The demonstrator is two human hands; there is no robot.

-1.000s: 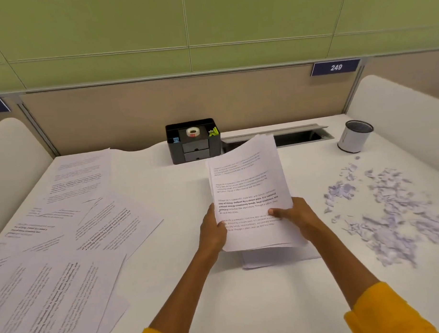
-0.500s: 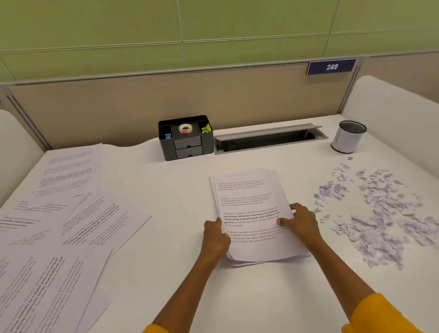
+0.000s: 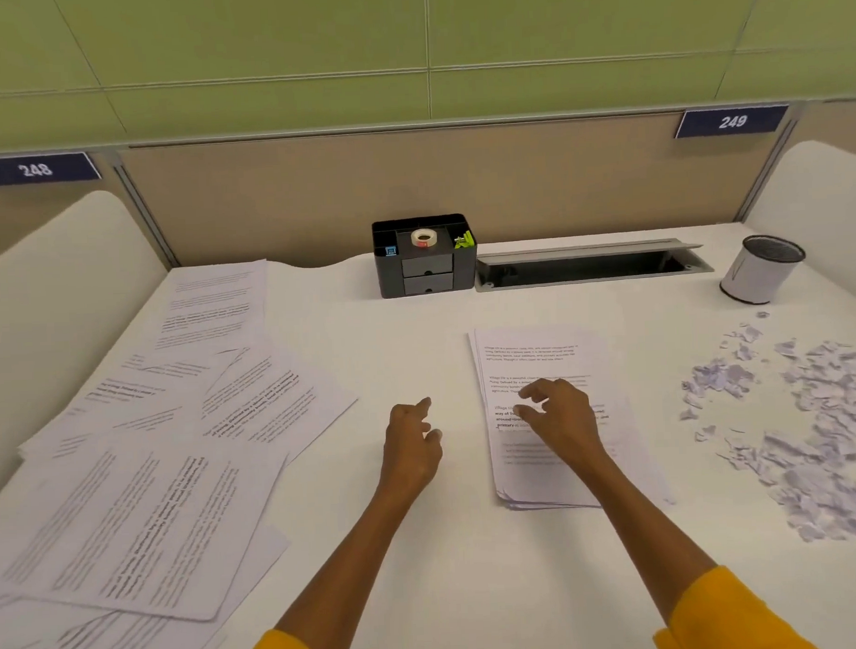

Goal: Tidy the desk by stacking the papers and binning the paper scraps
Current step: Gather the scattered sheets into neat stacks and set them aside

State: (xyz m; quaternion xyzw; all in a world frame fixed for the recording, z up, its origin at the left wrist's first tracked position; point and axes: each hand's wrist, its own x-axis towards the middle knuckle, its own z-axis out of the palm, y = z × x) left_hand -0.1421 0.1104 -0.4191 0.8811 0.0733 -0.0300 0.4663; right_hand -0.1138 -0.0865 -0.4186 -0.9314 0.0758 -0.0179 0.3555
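A neat stack of printed papers [image 3: 539, 359] lies flat on the white desk [image 3: 425, 567], right of centre. My right hand [image 3: 558, 417] hovers over the stack's middle with loosely curled fingers, holding nothing. My left hand [image 3: 413, 441] is over bare desk to the left of the stack, fingers relaxed and empty. Several loose printed sheets [image 3: 154, 455] lie scattered and overlapping across the left side of the desk. A spread of torn paper scraps [image 3: 798, 418] covers the right side. A small white bin with a dark mesh rim [image 3: 761, 276] stands at the back right.
A black desk organiser [image 3: 423, 256] with a tape roll sits at the back centre, next to an open cable tray slot [image 3: 589, 267]. White side dividers [image 3: 51, 298] flank the desk, and a beige partition closes off the back.
Both hands set the held stack down flat on the desk and let go of it. The left hand moved away to the left; the right hand lifted above the stack.
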